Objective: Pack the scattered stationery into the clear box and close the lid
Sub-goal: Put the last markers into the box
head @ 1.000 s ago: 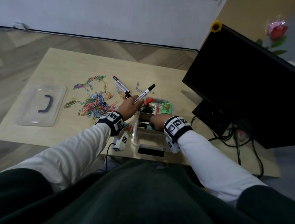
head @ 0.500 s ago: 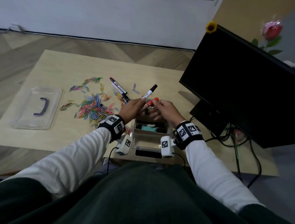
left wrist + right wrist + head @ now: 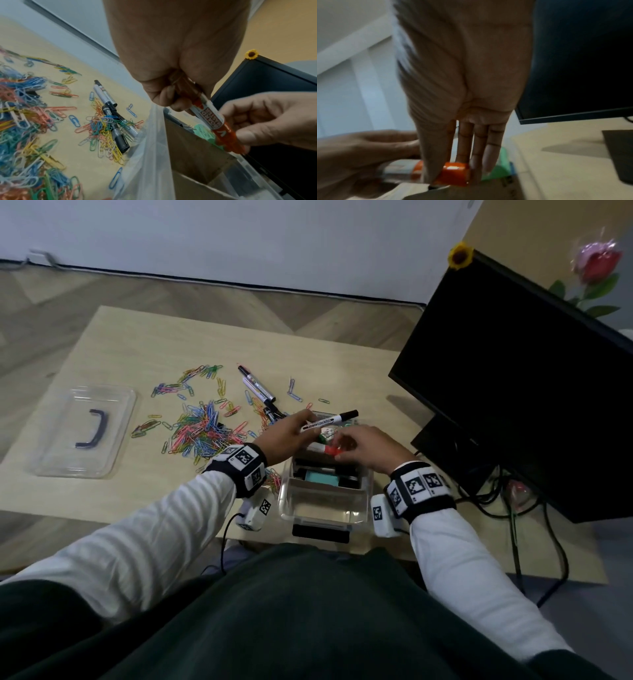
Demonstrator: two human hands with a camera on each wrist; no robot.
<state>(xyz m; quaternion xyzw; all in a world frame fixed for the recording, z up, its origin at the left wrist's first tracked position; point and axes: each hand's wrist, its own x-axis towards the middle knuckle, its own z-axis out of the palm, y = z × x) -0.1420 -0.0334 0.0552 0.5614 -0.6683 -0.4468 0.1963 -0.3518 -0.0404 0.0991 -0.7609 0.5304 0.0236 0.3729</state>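
Note:
Over the far end of the clear box [image 3: 324, 508], my left hand [image 3: 301, 429] grips two markers. The black-capped marker [image 3: 330, 420] sticks out to the right. The red marker [image 3: 323, 449] lies lower, its label plain in the left wrist view as the red marker [image 3: 212, 119]. My right hand [image 3: 342, 444] pinches the red marker's cap end [image 3: 453, 173] between thumb and fingers. The box holds dark items, a teal block [image 3: 322, 478] and a green item. Several coloured paper clips [image 3: 198, 429] and loose markers [image 3: 257, 387] lie on the table left of the box.
The clear lid [image 3: 84, 431] with a dark handle lies at the table's left end. A black monitor [image 3: 520, 385] stands close on the right, with cables [image 3: 513, 508] trailing beneath it. The box sits at the table's near edge.
My right hand came up out of the box and took hold of the red marker's end. My left hand lowered and tilted both markers flatter over the box.

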